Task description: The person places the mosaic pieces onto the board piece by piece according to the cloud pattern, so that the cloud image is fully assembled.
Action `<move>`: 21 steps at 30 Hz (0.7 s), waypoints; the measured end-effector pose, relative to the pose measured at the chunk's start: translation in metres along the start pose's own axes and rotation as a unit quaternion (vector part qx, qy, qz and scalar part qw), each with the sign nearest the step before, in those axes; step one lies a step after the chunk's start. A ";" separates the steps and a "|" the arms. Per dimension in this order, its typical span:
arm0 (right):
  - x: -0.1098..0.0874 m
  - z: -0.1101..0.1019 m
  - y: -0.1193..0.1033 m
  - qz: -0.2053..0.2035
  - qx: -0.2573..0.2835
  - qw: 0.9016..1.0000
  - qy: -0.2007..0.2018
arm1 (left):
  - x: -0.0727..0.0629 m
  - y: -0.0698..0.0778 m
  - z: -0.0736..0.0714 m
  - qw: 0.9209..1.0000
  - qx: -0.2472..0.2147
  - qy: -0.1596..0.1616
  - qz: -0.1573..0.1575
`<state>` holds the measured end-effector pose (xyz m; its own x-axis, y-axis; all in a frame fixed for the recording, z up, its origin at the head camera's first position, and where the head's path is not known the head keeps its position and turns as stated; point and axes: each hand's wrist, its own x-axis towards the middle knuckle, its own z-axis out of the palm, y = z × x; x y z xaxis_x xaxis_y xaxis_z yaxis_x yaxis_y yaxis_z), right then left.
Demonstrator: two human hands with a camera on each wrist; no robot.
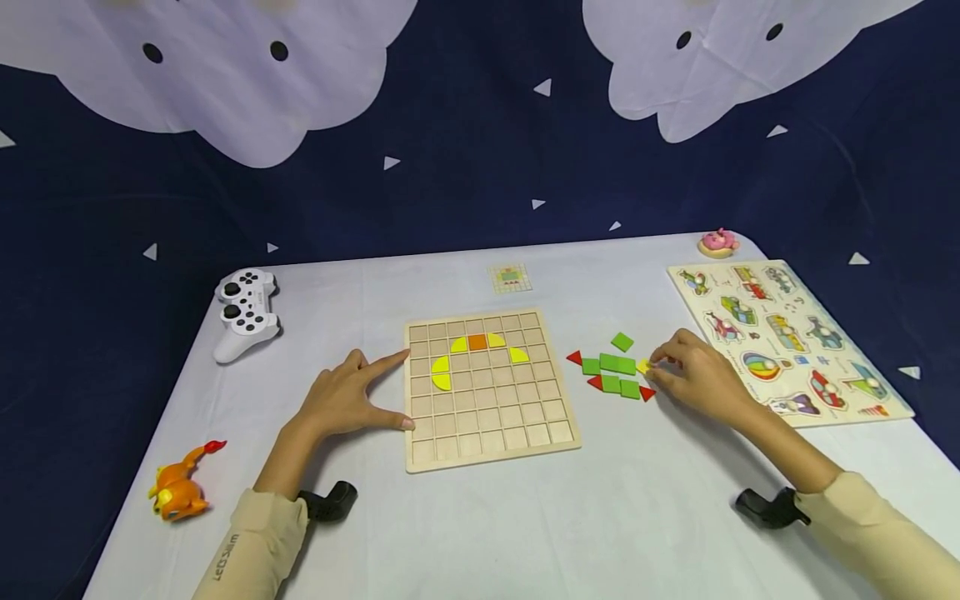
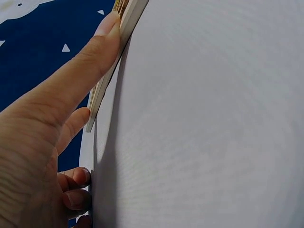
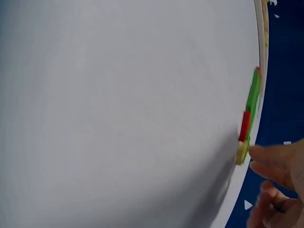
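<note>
My left hand (image 1: 341,398) rests at the left side of a wooden grid board (image 1: 491,447), thumb and index finger stretched apart and touching its edge. In the left wrist view the thumb (image 2: 90,57) lies against the board's rim (image 2: 107,88). On the grid sit several yellow quarter-circle pieces (image 1: 441,382) and one orange square (image 1: 477,342). To the right of the board, my right hand (image 1: 697,375) pinches a yellow piece (image 1: 642,367) at the end of a group of green pieces (image 1: 618,364) and red triangles (image 1: 647,393). Its fingertips partly cover this piece, hiding its full shape.
A small pattern card (image 1: 510,277) lies behind the board. On the right are a picture puzzle board (image 1: 795,342) and a pink toy (image 1: 718,242). A white game controller (image 1: 247,312) and an orange toy figure (image 1: 180,487) lie on the left. A dark patterned cloth (image 1: 450,200) hangs behind.
</note>
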<state>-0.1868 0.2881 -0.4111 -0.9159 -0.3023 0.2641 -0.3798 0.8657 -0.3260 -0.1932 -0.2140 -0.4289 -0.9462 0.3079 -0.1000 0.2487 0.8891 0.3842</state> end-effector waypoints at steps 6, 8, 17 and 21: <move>0.001 -0.006 0.004 -0.002 -0.006 0.998 -0.064 | 0.000 0.000 0.000 1.000 0.001 -0.002 0.001; 0.002 -0.005 0.005 -0.004 -0.009 0.998 -0.068 | 0.000 0.000 0.000 1.000 0.000 -0.002 0.001; 0.003 -0.002 0.009 0.023 0.037 0.997 -0.057 | 0.000 -0.001 0.000 1.000 0.001 0.002 0.005; 0.004 0.003 0.012 0.035 0.050 0.997 -0.039 | 0.000 -0.001 0.000 1.000 -0.001 0.003 0.006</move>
<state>-0.1950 0.2956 -0.4167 -0.9468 -0.2754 0.1666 -0.3211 0.8434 -0.4308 -0.1936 -0.2150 -0.4297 -0.9441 0.3171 -0.0900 0.2602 0.8847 0.3868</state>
